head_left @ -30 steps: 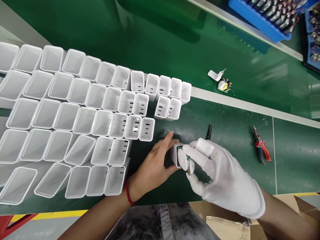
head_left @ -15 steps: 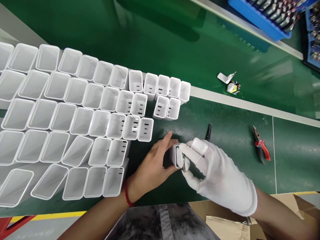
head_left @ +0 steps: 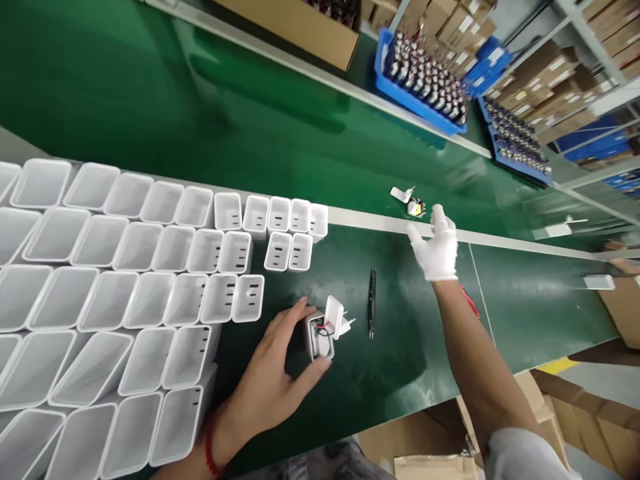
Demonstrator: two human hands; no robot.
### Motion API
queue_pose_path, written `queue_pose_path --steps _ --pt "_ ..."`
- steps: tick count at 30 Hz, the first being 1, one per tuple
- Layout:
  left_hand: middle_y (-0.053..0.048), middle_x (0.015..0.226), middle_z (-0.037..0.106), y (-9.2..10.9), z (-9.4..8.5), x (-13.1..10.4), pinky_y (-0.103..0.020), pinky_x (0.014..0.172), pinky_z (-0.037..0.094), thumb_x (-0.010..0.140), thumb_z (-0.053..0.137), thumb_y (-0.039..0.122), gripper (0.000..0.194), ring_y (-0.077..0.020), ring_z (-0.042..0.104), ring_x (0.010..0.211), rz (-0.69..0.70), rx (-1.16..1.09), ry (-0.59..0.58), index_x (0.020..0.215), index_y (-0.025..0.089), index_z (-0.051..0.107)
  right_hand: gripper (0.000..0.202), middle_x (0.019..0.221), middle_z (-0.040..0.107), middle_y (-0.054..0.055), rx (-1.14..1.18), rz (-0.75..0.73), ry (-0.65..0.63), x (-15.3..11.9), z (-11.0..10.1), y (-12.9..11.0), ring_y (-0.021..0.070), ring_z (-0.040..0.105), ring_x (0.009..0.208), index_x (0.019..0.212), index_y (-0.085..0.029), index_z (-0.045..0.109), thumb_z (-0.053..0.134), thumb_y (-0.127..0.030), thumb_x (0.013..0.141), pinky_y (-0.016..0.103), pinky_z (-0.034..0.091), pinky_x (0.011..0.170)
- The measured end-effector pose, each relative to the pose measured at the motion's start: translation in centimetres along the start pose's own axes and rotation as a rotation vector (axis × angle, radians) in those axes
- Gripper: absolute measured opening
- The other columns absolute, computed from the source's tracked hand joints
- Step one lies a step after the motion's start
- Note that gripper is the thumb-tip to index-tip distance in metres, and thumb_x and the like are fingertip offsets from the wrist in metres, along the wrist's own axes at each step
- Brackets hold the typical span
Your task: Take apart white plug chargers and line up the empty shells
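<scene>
My left hand (head_left: 273, 363) is bare and steadies a white plastic case (head_left: 309, 340) on the green bench, thumb at its near edge and fingers at its far edge. A circuit board and red and black wires show inside its mouth. A white end cap (head_left: 334, 313) with metal prongs hangs out on the wires. My right hand (head_left: 435, 245), in a white glove, is held out over the bench with thumb and fingers apart and nothing in it. Just beyond it lie another pronged white cap (head_left: 400, 195) and a small wired part (head_left: 415, 208) with yellow on it.
Rows of open white cases (head_left: 145, 247) fill the left side. Black tweezers (head_left: 372, 303) lie between my hands. Red-handled pliers (head_left: 470, 302) are partly hidden by my right forearm. Blue trays (head_left: 420, 107) of wired parts and a cardboard box (head_left: 300, 30) stand on the back shelf.
My right hand has let go of the cap at the case and moved right and away, opening. The cap now hangs from the case. The view has swung up and right.
</scene>
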State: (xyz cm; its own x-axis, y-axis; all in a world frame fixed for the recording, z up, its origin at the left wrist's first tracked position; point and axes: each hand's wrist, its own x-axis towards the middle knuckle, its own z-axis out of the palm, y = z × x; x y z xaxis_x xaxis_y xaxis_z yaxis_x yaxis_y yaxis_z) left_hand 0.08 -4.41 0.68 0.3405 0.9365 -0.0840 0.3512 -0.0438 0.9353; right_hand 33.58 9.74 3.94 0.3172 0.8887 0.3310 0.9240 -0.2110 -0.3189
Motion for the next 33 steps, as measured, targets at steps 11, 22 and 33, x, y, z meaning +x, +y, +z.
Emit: queue_pose_path --steps 11,22,33 --pt "-0.006 0.12 0.063 0.7 0.5 0.5 -0.045 0.106 0.042 0.092 0.057 0.031 0.06 -0.0215 0.056 0.117 0.002 -0.039 0.06 0.144 0.026 0.029 0.057 0.084 0.068 0.016 -0.017 0.151 -0.011 8.5 2.6 5.5 0.0328 0.068 0.094 0.106 -0.004 0.068 0.061 -0.053 0.079 0.04 0.048 0.075" --pt "-0.011 0.118 0.057 3.1 0.1 0.4 -0.051 0.103 0.042 0.094 0.051 0.038 0.04 -0.0273 0.051 0.114 -0.007 0.194 -0.096 0.13 0.02 0.053 0.074 0.122 0.064 0.023 -0.173 -0.012 -0.192 -10.2 -4.0 3.4 0.0366 0.064 0.108 0.139 -0.007 0.049 0.072 -0.042 0.078 0.046 0.053 0.087" --pt "-0.01 0.131 0.058 2.4 0.1 -0.8 -0.035 0.09 0.057 0.096 0.05 0.04 0.028 -0.0244 0.056 0.122 0.036 0.135 -0.183 0.108 0.021 0.066 0.063 0.109 0.067 0.021 0.221 -0.243 -0.605 -22.2 -5.2 -8.7 0.0269 0.071 0.083 0.136 -0.007 0.052 0.049 -0.053 0.094 0.041 0.06 0.073"
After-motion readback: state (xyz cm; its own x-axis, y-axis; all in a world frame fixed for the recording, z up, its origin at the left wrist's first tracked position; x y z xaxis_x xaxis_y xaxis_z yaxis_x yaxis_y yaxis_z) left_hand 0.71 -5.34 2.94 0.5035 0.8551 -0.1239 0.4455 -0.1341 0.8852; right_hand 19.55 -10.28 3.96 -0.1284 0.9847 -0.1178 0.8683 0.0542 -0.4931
